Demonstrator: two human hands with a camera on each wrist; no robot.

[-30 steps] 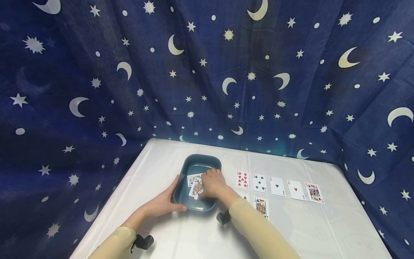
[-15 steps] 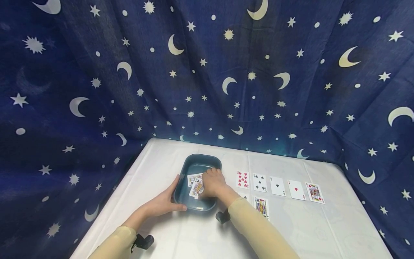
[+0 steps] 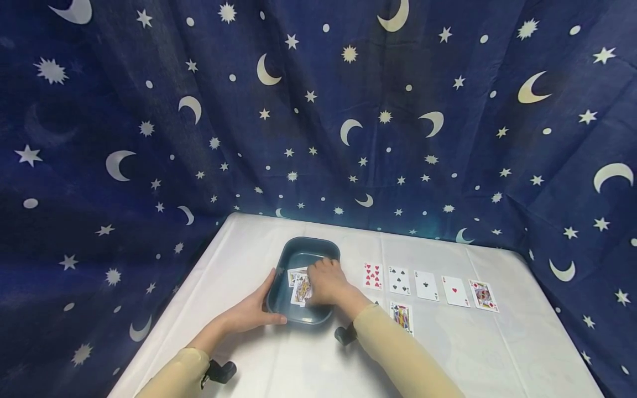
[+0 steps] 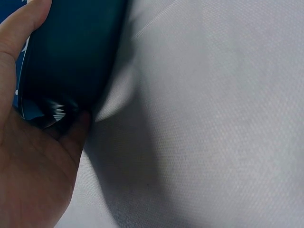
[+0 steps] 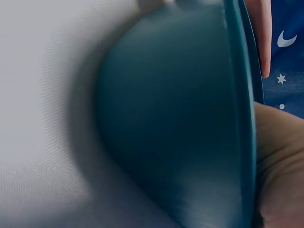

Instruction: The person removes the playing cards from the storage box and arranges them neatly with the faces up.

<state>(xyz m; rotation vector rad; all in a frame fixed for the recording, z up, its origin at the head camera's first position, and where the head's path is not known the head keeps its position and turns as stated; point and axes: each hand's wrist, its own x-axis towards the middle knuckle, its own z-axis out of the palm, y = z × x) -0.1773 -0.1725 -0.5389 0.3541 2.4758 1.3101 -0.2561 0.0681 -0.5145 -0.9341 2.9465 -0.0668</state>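
A dark teal rectangular tray [image 3: 303, 241] stands on the white-covered table with face cards [image 3: 301, 288] overlapping inside. My left hand [image 3: 254, 307] holds its near left corner, fingers along the left wall and thumb at the front. The left wrist view shows the same tray wall [image 4: 71, 52] between thumb and fingers of the left hand [image 4: 38, 161]. My right hand [image 3: 327, 282] reaches into the tray over its right side, fingers bent down by the cards; its fingertips are hidden. In the right wrist view, the tray's wall [image 5: 171, 104] covers most of that hand [image 5: 282, 161].
To the tray's right lies a row of face-up cards, among them a ten of hearts [image 3: 373, 276], an ace of clubs [image 3: 426, 286] and an ace of hearts [image 3: 455, 291]. Below it, a face card [image 3: 402, 318] lies near the right sleeve [image 3: 398, 348]. A starry curtain [image 3: 318, 138] hangs behind.
My right hand has shifted very slightly left inside the tray. The left hand, the tray and the row of cards have stayed in place.
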